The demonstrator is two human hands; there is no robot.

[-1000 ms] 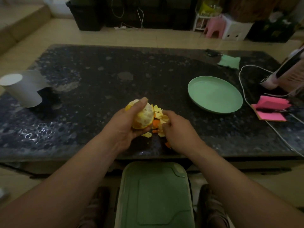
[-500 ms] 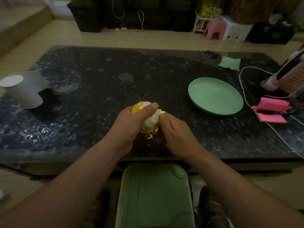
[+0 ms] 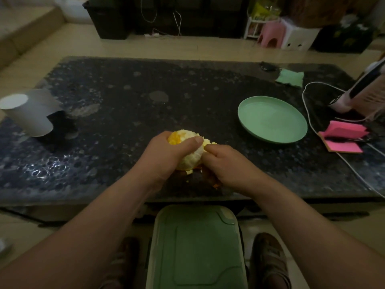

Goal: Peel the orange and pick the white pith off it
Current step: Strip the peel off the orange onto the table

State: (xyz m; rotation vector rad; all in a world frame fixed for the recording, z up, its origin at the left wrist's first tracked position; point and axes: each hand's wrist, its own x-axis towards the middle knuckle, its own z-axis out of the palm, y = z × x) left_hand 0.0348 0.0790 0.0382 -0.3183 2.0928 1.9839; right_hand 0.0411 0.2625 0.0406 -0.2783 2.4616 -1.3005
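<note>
Orange (image 3: 192, 160) mostly peeled, bared flesh pointing away; left hand (image 3: 166, 155) grip wraps it, right hand (image 3: 228, 163) pinches its side.

Left hand (image 3: 166, 155) grips the orange (image 3: 192, 155) above the table (image 3: 125, 113) — right hand (image 3: 226, 163) pinches its pith; green plate (image 3: 273, 119) nearby.

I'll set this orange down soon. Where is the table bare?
Bare tabletop between the paper roll and the left hand, and beyond the orange toward the far edge. The green plate is empty. Crowded: peel scraps by the right hand, cable and pink notes at right.
</note>
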